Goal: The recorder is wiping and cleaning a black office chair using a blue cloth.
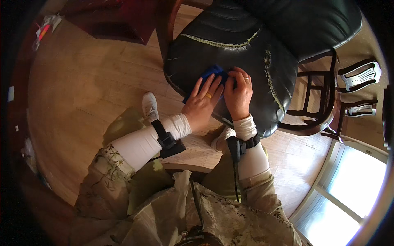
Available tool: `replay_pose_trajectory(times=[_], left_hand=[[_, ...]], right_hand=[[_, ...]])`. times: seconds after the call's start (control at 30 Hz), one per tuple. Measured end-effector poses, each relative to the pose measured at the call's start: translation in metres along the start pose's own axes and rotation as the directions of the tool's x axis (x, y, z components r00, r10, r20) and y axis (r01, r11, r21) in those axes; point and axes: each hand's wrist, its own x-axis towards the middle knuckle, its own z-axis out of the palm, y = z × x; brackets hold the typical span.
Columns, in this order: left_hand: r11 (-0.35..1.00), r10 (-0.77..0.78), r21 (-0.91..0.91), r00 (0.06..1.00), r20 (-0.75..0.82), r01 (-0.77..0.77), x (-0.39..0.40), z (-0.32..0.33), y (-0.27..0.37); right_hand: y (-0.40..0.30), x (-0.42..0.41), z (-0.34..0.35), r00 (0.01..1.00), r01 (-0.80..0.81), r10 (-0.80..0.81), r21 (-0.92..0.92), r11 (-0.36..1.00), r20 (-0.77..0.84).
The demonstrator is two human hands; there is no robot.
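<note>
A dark blue cloth lies bunched near the front edge of a black leather-like chair seat. My left hand rests palm down across the cloth, fingers extended and slightly apart, with a yellow ring on one finger. Against the cloth's right side, my right hand has its thumb and fingers curled together at the cloth's edge. The exact pinch is partly hidden behind the fingers. Torn seams in the seat cover expose pale yellow padding beyond my hands and more padding to their right.
The chair's wooden armrest curves out at right, with white-backed wooden chairs beyond it. A dark red piece of furniture stands at upper left. Bright window panes are at lower right. My white shoe is on the wood-look floor.
</note>
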Motion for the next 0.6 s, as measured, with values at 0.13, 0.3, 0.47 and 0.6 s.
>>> replay_pose_trajectory(times=[0.13, 0.3, 0.47, 0.6], left_hand=[[0.999, -0.031, -0.016, 0.998, -0.048, 0.030, -0.002, -0.005, -0.023], [0.982, -0.187, 0.001, 0.976, -0.108, 0.188, 0.010, -0.023, -0.054], [0.969, -0.245, -0.002, 0.961, -0.127, 0.247, 0.014, -0.024, -0.057], [0.962, -0.271, -0.095, 0.943, -0.195, 0.257, 0.022, -0.021, -0.046]], right_hand=[[-0.009, 0.001, 0.009, 1.000, 0.014, -0.014, -0.016, 1.000, 0.022], [-0.011, 0.000, 0.010, 0.998, 0.049, -0.048, -0.041, 0.998, 0.040], [-0.018, -0.001, 0.011, 0.998, 0.050, -0.050, 0.011, 0.999, 0.036], [-0.030, 0.001, 0.009, 0.990, 0.123, -0.129, 0.105, 0.987, 0.057]])
